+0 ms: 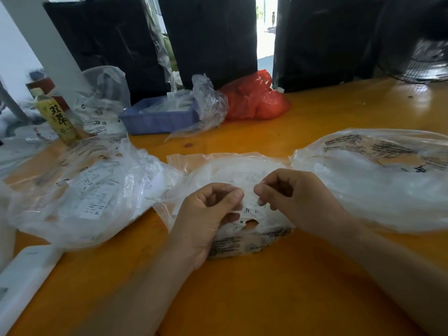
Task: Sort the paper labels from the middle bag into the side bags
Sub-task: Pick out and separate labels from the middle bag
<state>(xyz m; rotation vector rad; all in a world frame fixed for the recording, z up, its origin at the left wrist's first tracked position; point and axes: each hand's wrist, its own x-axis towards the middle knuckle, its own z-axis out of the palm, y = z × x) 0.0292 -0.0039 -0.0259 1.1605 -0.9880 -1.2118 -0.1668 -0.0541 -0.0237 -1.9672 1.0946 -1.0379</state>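
Paper labels point(244, 215): white, printed | left hand point(208, 214), right hand point(295, 197): both pinching them

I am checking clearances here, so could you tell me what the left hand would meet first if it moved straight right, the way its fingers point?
Most likely the right hand: the left hand faces it closely over the middle bag, though depth is unclear.

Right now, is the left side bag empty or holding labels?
Holding labels: the left side bag shows several printed white paper labels through its clear plastic.
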